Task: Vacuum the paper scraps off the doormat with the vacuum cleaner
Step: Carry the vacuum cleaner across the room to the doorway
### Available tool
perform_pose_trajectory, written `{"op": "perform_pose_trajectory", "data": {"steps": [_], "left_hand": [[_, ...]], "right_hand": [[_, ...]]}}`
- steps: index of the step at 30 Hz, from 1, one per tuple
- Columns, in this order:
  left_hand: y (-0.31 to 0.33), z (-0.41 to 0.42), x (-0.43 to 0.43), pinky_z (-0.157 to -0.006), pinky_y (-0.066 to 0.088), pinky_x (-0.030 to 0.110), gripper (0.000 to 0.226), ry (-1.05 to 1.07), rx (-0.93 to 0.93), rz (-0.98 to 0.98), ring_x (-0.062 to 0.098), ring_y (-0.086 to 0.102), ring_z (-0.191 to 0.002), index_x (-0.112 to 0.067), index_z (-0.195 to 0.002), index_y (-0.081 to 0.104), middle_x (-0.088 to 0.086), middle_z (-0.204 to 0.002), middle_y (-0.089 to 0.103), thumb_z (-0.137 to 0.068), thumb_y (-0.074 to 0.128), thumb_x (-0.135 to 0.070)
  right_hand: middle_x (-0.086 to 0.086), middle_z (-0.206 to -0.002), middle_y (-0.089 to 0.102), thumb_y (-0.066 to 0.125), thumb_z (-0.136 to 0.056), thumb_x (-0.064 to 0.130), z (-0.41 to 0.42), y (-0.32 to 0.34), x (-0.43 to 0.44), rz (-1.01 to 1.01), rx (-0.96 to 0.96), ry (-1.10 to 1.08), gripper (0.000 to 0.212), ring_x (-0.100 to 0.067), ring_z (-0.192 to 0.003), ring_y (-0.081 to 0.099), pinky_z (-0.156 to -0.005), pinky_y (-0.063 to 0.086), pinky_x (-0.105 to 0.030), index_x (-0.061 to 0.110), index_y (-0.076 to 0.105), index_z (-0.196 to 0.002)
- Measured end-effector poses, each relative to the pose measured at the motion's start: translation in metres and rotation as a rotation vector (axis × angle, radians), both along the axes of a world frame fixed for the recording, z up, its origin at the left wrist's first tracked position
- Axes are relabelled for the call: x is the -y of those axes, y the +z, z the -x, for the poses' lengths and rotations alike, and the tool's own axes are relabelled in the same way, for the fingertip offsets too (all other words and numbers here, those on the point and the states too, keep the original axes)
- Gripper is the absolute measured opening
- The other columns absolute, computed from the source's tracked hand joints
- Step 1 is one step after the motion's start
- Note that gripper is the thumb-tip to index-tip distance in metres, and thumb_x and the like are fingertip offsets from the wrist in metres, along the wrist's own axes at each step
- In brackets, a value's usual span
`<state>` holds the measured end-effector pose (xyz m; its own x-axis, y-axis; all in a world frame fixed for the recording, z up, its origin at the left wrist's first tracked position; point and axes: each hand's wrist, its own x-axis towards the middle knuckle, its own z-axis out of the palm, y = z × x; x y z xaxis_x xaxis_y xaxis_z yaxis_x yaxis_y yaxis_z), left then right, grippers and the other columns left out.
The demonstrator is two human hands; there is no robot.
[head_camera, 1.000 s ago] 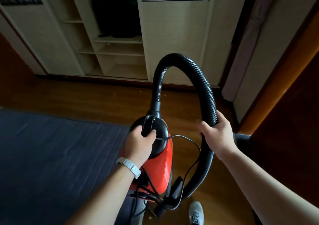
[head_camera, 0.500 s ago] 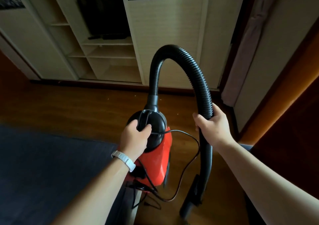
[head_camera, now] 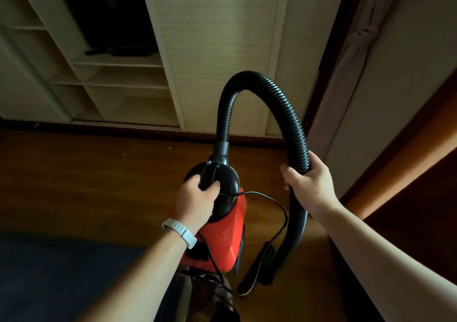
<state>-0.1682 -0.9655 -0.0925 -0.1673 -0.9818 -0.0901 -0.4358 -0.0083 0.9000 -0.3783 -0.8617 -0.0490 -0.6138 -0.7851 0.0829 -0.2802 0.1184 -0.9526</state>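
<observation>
Over a brown wooden floor (head_camera: pixel 86 178), seen from head height looking down, a person holds a red vacuum cleaner (head_camera: pixel 232 232) in front of them with both hands. Their left hand (head_camera: pixel 196 198), with a pale wristband (head_camera: pixel 179 231) on the wrist, has its fingers curled round the black carrying handle (head_camera: pixel 210 172) on the machine's rounded black top. Their right hand (head_camera: pixel 309 183), well apart from the left and off to the right, is wrapped round the black ribbed hose (head_camera: pixel 279 99), which rises from the top of the machine, arches high and comes down through that fist. Below the right hand the hose ends in a black nozzle (head_camera: pixel 257 269) hanging just beside the red body. A thin black power cord (head_camera: pixel 277 204) loops out from the left hand, between the two hands, and down toward the nozzle. A dark blue mat (head_camera: pixel 61 272) lies at lower left, beside the left forearm and apart from the nozzle. Whether the machine's base touches the floor cannot be told. Cream shelving (head_camera: pixel 118 74) stands along the far wall, and a pale curtain (head_camera: pixel 356 49) hangs at right.
</observation>
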Motion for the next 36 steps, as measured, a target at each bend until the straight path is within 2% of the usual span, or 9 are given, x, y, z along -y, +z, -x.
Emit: {"op": "perform_pose_trajectory", "data": {"steps": [5,11,16,22,25,28,32,34,36], "left_hand": [[0.000,0.021,0.092,-0.049,0.052,0.050,0.023,-0.032,-0.028,0.012,0.027,0.058,-0.047,-0.013,-0.074,0.061,0.003,-0.052,0.058,-0.083,0.066,-0.033],[0.013,0.035,0.182,-0.051,0.053,0.051,0.022,-0.033,-0.036,0.053,0.028,0.060,-0.050,-0.016,-0.074,0.061,0.002,-0.053,0.059,-0.081,0.066,-0.036],[0.016,0.040,0.242,-0.050,0.051,0.051,0.024,0.000,-0.024,0.056,0.024,0.056,-0.047,-0.016,-0.072,0.060,-0.001,-0.049,0.056,-0.078,0.066,-0.038],[0.008,0.048,0.299,-0.045,0.051,0.043,0.021,0.096,0.033,0.025,0.020,0.055,-0.041,-0.014,-0.074,0.061,-0.001,-0.048,0.055,-0.083,0.067,-0.032],[0.002,0.057,0.335,-0.039,0.046,0.034,0.023,0.150,0.063,0.008,0.020,0.053,-0.037,-0.009,-0.076,0.060,0.004,-0.050,0.055,-0.085,0.066,-0.028],[-0.001,0.065,0.370,-0.040,0.047,0.032,0.020,0.215,0.043,-0.024,0.018,0.054,-0.039,-0.011,-0.078,0.062,0.002,-0.051,0.055,-0.087,0.066,-0.027],[0.009,0.080,0.418,-0.047,0.051,0.033,0.019,0.278,0.049,-0.063,0.017,0.059,-0.049,-0.013,-0.080,0.063,0.002,-0.059,0.059,-0.088,0.064,-0.031],[0.014,0.085,0.439,-0.048,0.048,0.033,0.021,0.317,0.026,-0.063,0.017,0.058,-0.051,-0.013,-0.076,0.061,0.001,-0.059,0.058,-0.088,0.064,-0.029],[0.019,0.087,0.458,-0.046,0.044,0.030,0.020,0.365,0.016,-0.055,0.015,0.055,-0.051,-0.015,-0.076,0.057,0.000,-0.062,0.056,-0.089,0.064,-0.029]], "right_hand": [[-0.006,-0.066,0.060,0.070,-0.084,0.010,0.016,0.001,0.088,-0.015,-0.017,-0.032,0.019,-0.017,-0.052,0.059,-0.054,0.052,-0.038,0.019,0.053,-0.082],[-0.008,-0.065,0.059,0.069,-0.084,0.009,0.026,0.005,0.171,0.012,-0.019,-0.053,0.020,-0.014,-0.049,0.057,-0.049,0.047,-0.026,0.019,0.052,-0.078],[-0.005,-0.062,0.058,0.069,-0.083,0.009,0.041,0.007,0.233,0.024,-0.010,-0.014,0.019,-0.016,-0.049,0.057,-0.055,0.050,-0.036,0.016,0.052,-0.079],[-0.008,-0.061,0.060,0.069,-0.085,0.011,0.059,-0.006,0.319,0.002,0.009,0.074,0.016,-0.018,-0.052,0.058,-0.056,0.050,-0.036,0.009,0.053,-0.084],[-0.006,-0.063,0.061,0.070,-0.086,0.014,0.073,-0.014,0.372,-0.028,0.043,0.150,0.015,-0.016,-0.053,0.059,-0.054,0.050,-0.035,0.012,0.056,-0.090],[-0.008,-0.067,0.063,0.071,-0.087,0.014,0.087,-0.017,0.426,-0.046,0.122,0.254,0.015,-0.019,-0.057,0.061,-0.057,0.053,-0.039,0.018,0.058,-0.094],[-0.006,-0.067,0.061,0.069,-0.090,0.015,0.105,-0.011,0.495,-0.079,0.168,0.350,0.015,-0.013,-0.054,0.058,-0.051,0.049,-0.029,0.020,0.057,-0.097],[-0.007,-0.069,0.061,0.068,-0.092,0.017,0.110,-0.009,0.529,-0.079,0.178,0.410,0.016,-0.013,-0.054,0.058,-0.049,0.048,-0.027,0.023,0.056,-0.100],[-0.009,-0.072,0.060,0.065,-0.093,0.017,0.107,-0.003,0.560,-0.075,0.172,0.472,0.014,-0.015,-0.058,0.057,-0.048,0.047,-0.024,0.026,0.054,-0.093]]}}
